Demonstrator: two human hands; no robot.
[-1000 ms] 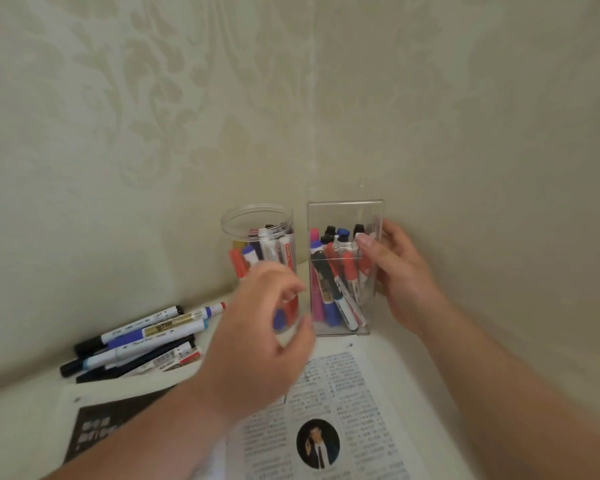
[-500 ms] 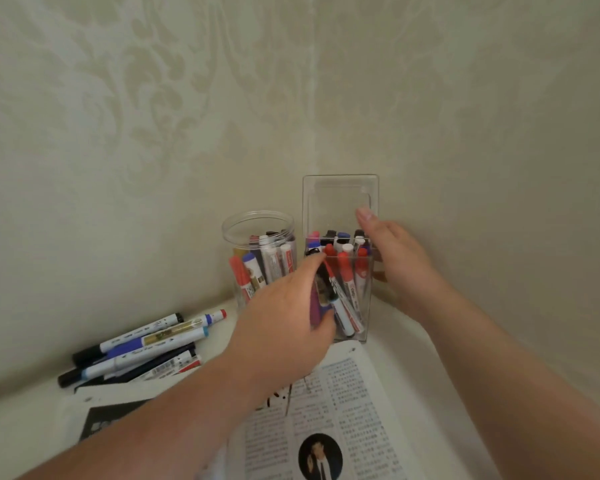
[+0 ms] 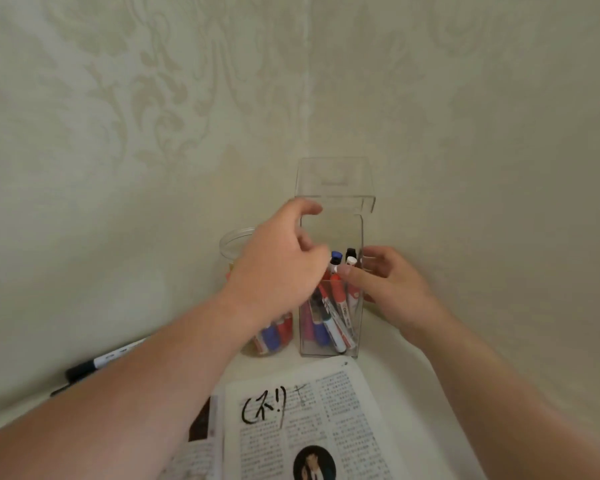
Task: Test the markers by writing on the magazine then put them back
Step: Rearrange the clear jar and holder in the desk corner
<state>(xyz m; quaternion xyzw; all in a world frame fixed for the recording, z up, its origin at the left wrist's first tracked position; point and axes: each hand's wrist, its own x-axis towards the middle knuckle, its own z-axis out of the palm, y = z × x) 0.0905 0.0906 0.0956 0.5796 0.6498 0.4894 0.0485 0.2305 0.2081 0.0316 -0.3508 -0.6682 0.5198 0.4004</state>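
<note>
The markers [image 3: 330, 318] stand leaning in a tall clear box [image 3: 331, 230] in the corner of the table [image 3: 392, 365], its lid [image 3: 333, 178] tipped up and back. The left hand [image 3: 278, 268] reaches into the box's mouth with fingers curled over the caps; whether it pinches one cannot be told. The right hand [image 3: 392, 289] grips the box, thumb on the front wall and fingers behind. A round jar [image 3: 232, 242] stands just left of it. The scribbled magazine [image 3: 326, 427] lies open in front, with a loose marker [image 3: 97, 363] at the left.
</note>
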